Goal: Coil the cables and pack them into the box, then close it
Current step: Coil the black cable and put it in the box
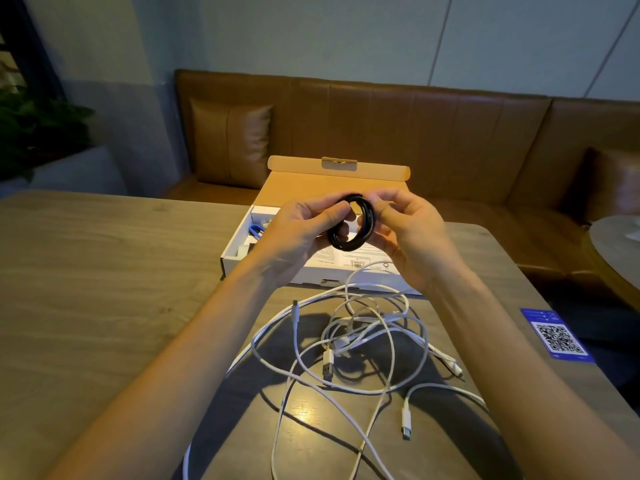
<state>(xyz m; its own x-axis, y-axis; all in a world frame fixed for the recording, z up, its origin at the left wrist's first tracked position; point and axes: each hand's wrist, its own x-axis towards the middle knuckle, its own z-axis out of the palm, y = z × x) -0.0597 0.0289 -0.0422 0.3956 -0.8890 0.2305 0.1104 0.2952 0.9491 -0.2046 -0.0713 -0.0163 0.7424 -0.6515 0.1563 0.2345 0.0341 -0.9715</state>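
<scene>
Potted plant (31,133): dark foliage beyond the table's far left corner, on a pale ledge.

Table (86,306): wood-grain top, carrying all items below.

Cushion (230,142): tan leather, upright on the bench (450,133) behind the table's far edge.

Box (242,244): white cardboard, at the far edge, near the middle; brown-lined lid (339,181) open and leaning back. A blue cable (256,232) lies in its left end; a printed sheet (349,259) lies on its floor.

Left hand (294,233): raised over the box, thumb and fingers pinched on the left side of the black cable coil (351,221).

Black cable coil: tight ring of several turns, held upright in the air above the box, between both hands.

Right hand (408,230): fingers closed on the coil's right side.

White cables (346,344): loose and tangled, uncoiled, on the table between the forearms, near the front edge; several plugs show, one strand rising toward the box front.

QR sticker (557,336): blue, flat at the right edge.

Round table (620,247): partly seen, far right.
</scene>
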